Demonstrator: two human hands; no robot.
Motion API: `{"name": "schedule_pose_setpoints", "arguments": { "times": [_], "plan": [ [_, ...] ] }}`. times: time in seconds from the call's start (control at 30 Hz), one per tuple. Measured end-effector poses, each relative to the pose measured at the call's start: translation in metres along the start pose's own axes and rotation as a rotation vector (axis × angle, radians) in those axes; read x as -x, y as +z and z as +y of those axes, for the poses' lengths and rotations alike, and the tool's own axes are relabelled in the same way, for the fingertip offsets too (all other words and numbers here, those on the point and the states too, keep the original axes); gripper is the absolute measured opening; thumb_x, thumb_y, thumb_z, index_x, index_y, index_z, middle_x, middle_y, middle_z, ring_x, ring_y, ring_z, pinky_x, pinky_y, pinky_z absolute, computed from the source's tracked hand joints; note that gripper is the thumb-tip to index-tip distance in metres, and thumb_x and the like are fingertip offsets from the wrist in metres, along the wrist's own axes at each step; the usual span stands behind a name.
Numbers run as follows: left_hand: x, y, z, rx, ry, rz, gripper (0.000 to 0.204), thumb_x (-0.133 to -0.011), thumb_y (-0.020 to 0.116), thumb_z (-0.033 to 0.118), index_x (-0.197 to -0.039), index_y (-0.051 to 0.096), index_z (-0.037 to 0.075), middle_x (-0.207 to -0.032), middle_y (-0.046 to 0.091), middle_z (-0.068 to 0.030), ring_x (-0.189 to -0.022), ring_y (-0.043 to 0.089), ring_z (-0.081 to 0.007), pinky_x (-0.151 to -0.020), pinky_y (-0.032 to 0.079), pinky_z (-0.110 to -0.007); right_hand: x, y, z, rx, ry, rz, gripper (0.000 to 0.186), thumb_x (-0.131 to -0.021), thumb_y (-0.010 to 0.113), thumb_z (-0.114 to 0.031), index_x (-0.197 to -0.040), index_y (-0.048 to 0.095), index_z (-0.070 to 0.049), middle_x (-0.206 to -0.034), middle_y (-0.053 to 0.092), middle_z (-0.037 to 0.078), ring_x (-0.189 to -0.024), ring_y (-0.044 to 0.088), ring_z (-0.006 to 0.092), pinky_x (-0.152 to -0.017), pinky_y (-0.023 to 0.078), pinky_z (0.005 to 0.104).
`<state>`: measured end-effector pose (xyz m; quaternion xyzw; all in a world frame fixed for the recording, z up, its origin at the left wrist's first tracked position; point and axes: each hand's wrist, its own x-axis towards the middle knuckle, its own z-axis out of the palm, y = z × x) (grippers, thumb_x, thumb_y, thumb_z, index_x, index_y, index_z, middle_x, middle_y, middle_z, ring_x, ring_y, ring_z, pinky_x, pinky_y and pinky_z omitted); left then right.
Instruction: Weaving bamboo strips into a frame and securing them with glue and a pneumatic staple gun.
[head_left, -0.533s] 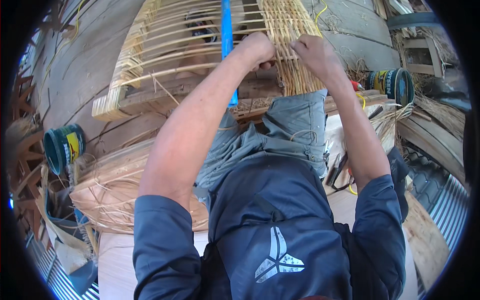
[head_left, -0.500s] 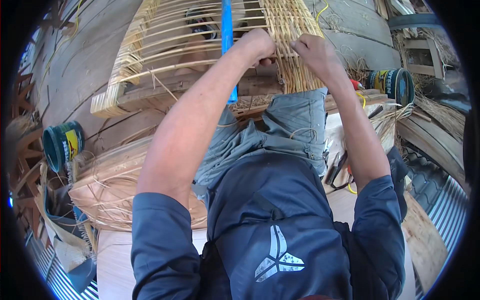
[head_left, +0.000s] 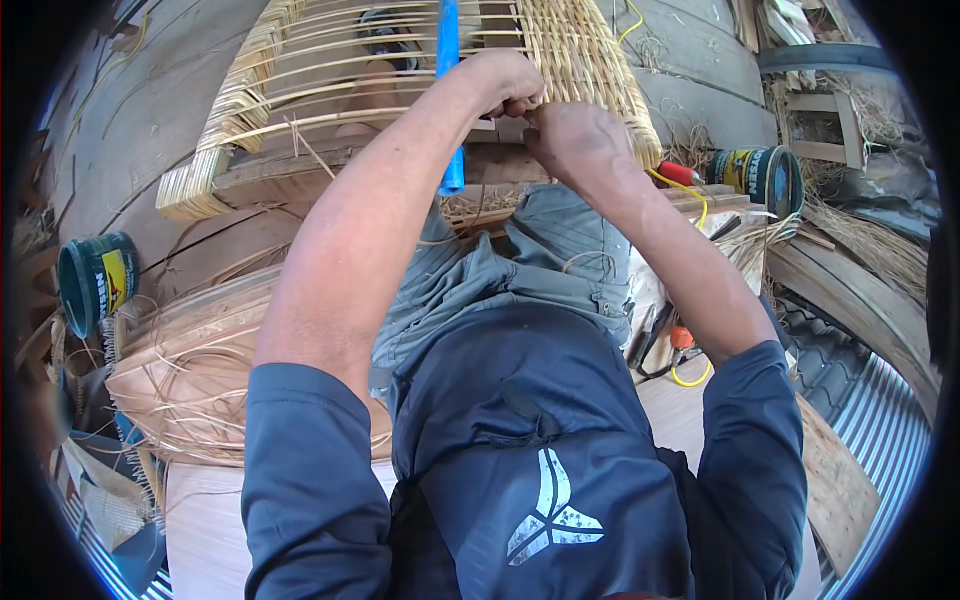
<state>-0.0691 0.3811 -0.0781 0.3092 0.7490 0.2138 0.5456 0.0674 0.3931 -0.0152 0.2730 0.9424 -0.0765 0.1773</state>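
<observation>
A woven rattan frame lies ahead of me, with rows of thin rods across its middle and a dense woven band down its right part. My left hand is closed at the left edge of that band, its fingertips pinching what looks like a rattan strand. Close beside it, my right hand curls over the near end of the band. Its fingertips almost meet the left ones; what they hold is hidden. A blue pipe crosses the rods lengthwise, passing behind my left forearm.
Dark green buckets stand at left and right. A red-tipped tool with a yellow cord lies right of the frame. Loose rattan strips lie on wood at left. An orange-and-black tool rests beside my right thigh.
My right hand has moved left and nearer to me, from the band's right side to beside my left hand. My left hand stays closed at the band's edge. The whole view has shifted slightly.
</observation>
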Motion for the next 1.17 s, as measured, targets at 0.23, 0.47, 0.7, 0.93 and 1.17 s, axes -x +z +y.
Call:
{"name": "schedule_pose_setpoints", "arguments": {
  "times": [0.23,0.47,0.7,0.93,1.17],
  "plan": [
    [0.001,0.0,-0.01,0.027,0.037,-0.057,0.014,-0.074,0.058,0.018,-0.07,0.061,0.005,-0.063,0.056,-0.0029,-0.051,0.05,-0.0126,-0.04,0.034,-0.028,0.002,-0.003,-0.01,0.09,0.009,-0.035,0.02,-0.08,0.053,-0.014,-0.087,0.07,-0.006,-0.085,0.068,0.017,-0.082,0.067,0.0308,-0.071,0.054,0.0397],
    [0.014,0.006,-0.006,0.084,0.378,-0.187,0.024,-0.076,0.05,0.019,-0.08,0.067,0.003,-0.069,0.068,-0.0076,-0.054,0.061,-0.0151,-0.048,0.048,-0.03,0.018,-0.005,0.009,0.177,-0.123,0.096,0.017,-0.081,0.054,-0.016,-0.085,0.068,-0.005,-0.082,0.067,0.017,-0.079,0.067,0.0317,-0.068,0.053,0.0397],
    [0.027,-0.006,0.003,0.166,0.094,-0.157,0.017,-0.085,0.053,0.021,-0.078,0.058,0.006,-0.082,0.065,-0.0065,-0.041,0.049,-0.0074,-0.031,0.029,-0.021,0.12,-0.015,0.14,-0.405,0.371,0.579,0.032,-0.089,0.05,-0.029,-0.09,0.061,0.002,-0.083,0.062,0.02,-0.079,0.058,0.0361,-0.07,0.045,0.0418],
    [0.025,0.0,0.007,0.103,-0.001,-0.212,0.017,-0.085,0.051,0.021,-0.087,0.06,0.006,-0.083,0.065,-0.005,-0.04,0.045,-0.0047,-0.031,0.026,-0.02,0.278,0.208,0.267,-0.371,1.116,0.268,0.047,-0.077,0.063,-0.033,-0.108,0.056,0.002,-0.103,0.06,0.026,-0.098,0.057,0.0413,-0.082,0.045,0.0447],
    [0.006,-0.004,-0.016,0.089,0.121,-0.271,0.027,-0.084,0.052,0.031,-0.089,0.066,0.009,-0.081,0.066,-0.0033,-0.05,0.051,-0.0095,-0.04,0.036,-0.025,0.269,0.227,0.274,-0.684,0.802,0.099,0.081,-0.075,0.072,-0.026,-0.139,0.024,-0.014,-0.134,0.044,0.017,-0.121,0.048,0.0301,-0.105,0.033,0.0424]
  ]
}}
